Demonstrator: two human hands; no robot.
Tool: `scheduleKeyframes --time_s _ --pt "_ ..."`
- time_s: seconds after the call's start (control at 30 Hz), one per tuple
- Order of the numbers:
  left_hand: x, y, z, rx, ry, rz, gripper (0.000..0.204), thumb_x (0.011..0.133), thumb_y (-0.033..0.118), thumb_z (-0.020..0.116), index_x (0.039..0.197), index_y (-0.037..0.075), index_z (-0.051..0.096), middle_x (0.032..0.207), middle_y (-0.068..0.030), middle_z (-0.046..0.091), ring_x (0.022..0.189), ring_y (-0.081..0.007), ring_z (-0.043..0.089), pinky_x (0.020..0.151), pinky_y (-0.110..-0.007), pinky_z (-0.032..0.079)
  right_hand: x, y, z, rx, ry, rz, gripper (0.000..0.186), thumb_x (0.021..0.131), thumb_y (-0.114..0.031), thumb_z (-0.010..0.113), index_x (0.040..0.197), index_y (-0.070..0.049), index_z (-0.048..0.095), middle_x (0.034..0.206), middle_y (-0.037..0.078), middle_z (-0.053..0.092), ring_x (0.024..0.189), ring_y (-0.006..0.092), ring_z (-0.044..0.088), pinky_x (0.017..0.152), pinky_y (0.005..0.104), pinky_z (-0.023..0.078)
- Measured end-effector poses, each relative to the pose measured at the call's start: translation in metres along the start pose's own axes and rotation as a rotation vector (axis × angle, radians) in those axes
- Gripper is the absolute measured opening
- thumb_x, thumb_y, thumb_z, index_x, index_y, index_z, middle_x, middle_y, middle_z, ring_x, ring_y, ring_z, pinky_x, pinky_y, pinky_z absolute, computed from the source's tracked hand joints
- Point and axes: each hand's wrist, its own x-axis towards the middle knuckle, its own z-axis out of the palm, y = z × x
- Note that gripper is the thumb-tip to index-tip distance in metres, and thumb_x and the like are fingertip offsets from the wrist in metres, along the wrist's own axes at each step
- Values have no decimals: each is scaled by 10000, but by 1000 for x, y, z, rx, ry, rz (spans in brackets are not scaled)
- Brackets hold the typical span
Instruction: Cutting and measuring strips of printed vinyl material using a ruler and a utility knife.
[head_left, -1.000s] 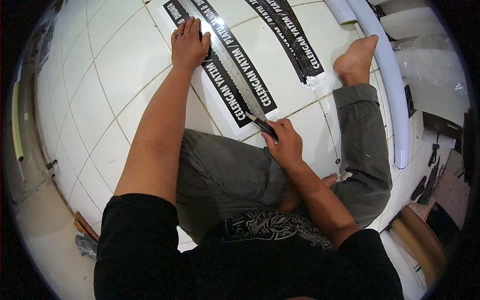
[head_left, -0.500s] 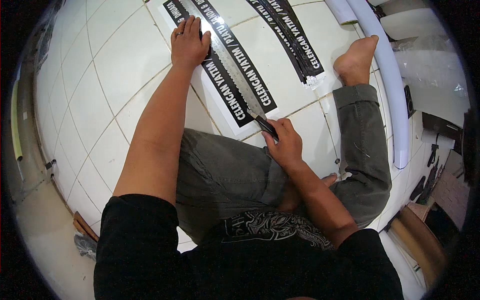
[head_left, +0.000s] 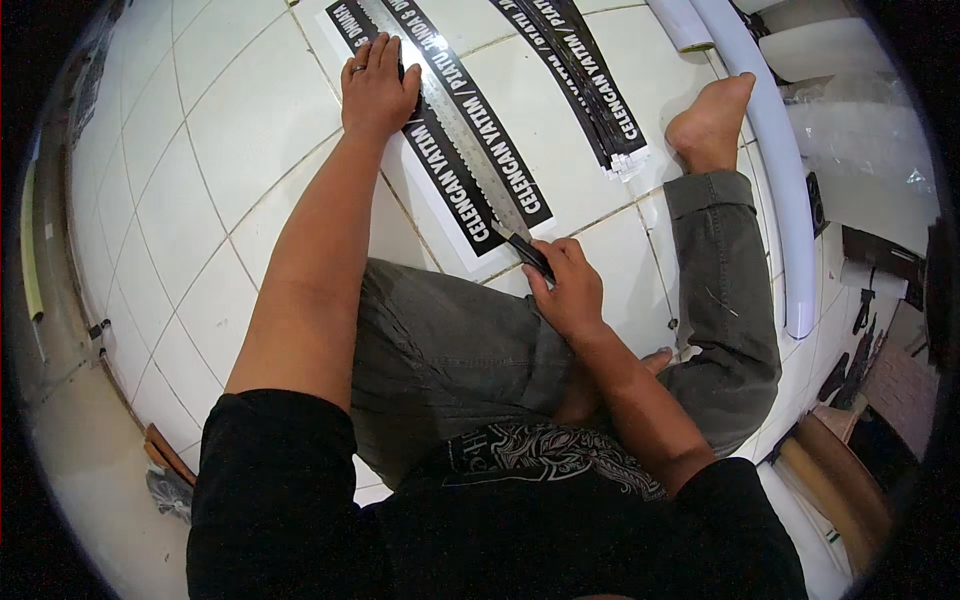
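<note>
A long metal ruler (head_left: 462, 128) lies slantwise along a white printed sheet (head_left: 474, 262) with black strips and white lettering. My left hand (head_left: 381, 92) presses on the ruler's upper part, fingers together and bent over its left edge. Something dark shows between thumb and fingers; its kind is mostly hidden. My right hand (head_left: 572, 288) is closed around the black handle of a utility knife (head_left: 530, 254). The knife's blade end rests at the ruler's lower end, by the lower edge of the black strips.
A bundle of narrow black printed strips (head_left: 585, 85) lies to the right on the tiled floor (head_left: 270, 130). Beyond my bare foot (head_left: 712, 118) stretch long white rolls (head_left: 790, 215). More rolls (head_left: 835, 480) and goods fill the right side.
My right hand and the knife have shifted very slightly left. My left hand keeps its place on the ruler.
</note>
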Motion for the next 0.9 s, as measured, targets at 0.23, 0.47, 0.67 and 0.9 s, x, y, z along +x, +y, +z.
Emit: scheduleKeyframes --time_s 0.23,0.47,0.67,0.9 --pt "-5 8 -3 -119 -18 -14 597 972 417 522 1439 46 504 1540 -142 458 1431 -362 392 1187 -532 258 -5 1 -5 -59 -73 25 376 820 -174 766 1192 -159 709 968 84 622 830 297 672 710 406 546" --pt "-3 13 -13 -82 -106 -65 598 1005 407 453 1490 56 445 1580 -146 407 1485 -332 328 1224 -485 204 -1 -2 -7 -16 -62 19 335 831 -169 775 1158 -140 713 935 83 621 812 287 675 679 388 540" --pt "-2 11 -13 -90 -122 -77 592 1007 394 443 1492 54 442 1583 -144 403 1488 -326 323 1224 -495 199 1 -4 -8 -44 -46 -11 326 839 -174 781 1151 -117 703 895 92 616 756 293 662 652 388 522" --pt "-2 11 -12 -78 -136 -78 594 1004 390 444 1501 65 414 1590 -115 388 1496 -315 297 1238 -487 177 1 -6 -8 -21 -28 -4 306 841 -167 778 1136 -121 711 860 84 608 712 284 652 626 383 517"
